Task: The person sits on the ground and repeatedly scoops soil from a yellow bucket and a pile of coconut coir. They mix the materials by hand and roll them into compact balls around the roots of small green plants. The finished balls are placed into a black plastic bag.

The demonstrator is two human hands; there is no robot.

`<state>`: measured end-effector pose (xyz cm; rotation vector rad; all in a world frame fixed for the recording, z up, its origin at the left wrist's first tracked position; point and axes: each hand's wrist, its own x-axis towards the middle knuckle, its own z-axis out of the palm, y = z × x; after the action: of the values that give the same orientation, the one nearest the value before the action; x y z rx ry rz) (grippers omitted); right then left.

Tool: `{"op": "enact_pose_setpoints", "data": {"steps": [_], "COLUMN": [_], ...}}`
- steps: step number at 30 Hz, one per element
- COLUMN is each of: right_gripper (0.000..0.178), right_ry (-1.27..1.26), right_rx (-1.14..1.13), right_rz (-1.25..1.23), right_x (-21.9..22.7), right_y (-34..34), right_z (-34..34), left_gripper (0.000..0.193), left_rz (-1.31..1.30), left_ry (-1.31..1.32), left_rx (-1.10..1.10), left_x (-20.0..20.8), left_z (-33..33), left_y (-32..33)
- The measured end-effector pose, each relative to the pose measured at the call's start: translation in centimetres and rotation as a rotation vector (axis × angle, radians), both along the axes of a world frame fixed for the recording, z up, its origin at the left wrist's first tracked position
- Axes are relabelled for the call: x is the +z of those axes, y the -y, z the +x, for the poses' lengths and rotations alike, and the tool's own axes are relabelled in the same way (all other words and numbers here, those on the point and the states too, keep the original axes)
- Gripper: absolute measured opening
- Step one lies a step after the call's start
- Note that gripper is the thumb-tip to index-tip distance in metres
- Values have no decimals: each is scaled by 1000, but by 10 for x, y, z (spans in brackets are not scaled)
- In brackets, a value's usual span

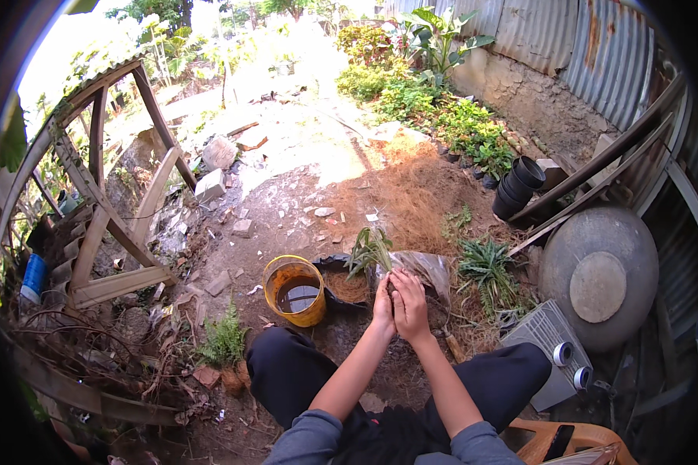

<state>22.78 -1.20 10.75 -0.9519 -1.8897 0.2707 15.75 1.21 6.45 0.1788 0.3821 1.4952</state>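
Observation:
My left hand [383, 307] and my right hand [409, 304] are pressed together in front of my knees, closed around the base of a small leafy plant [372, 249]. Its long, limp green leaves lean out past my fingertips to the left; the roots are hidden between my palms. Left of my hands stands a yellow bucket [310, 314] part full of brown water. Between bucket and hands, brown fibre [346, 287] lies on black plastic sheeting [332, 262]. A crumpled clear plastic sheet [430, 269] lies just beyond my right hand. Further right is a heap of green plants [487, 267].
Stacked black pots [518, 188] and a large round grey basin [601, 279] stand at right, beside a grey plastic grille [547, 353]. A wooden frame [97, 186] leans at left above rubble. Reddish fibre [411, 198] covers the ground ahead, near potted plants [473, 132].

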Motion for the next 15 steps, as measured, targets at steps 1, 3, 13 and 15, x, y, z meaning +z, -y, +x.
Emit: {"op": "enact_pose_setpoints", "data": {"steps": [1, 3, 13, 15], "right_gripper": [31, 32, 25, 21], "right_ry": [-9, -33, -1047, -1302], "right_rx": [1, 15, -58, -179], "right_rz": [-10, -56, -431, -530], "right_x": [-6, -13, -53, -70], "right_y": [-2, -3, -56, -63], "right_z": [0, 0, 38, 56], "left_gripper": [36, 34, 27, 26], "left_rz": [-3, -15, -230, -162], "left_ry": [18, 51, 282, 276], "left_rx": [-9, -26, 14, 68], "left_x": [-5, -17, 11, 9], "left_z": [1, 0, -39, -52], "left_y": [-3, -8, -34, -45]}}
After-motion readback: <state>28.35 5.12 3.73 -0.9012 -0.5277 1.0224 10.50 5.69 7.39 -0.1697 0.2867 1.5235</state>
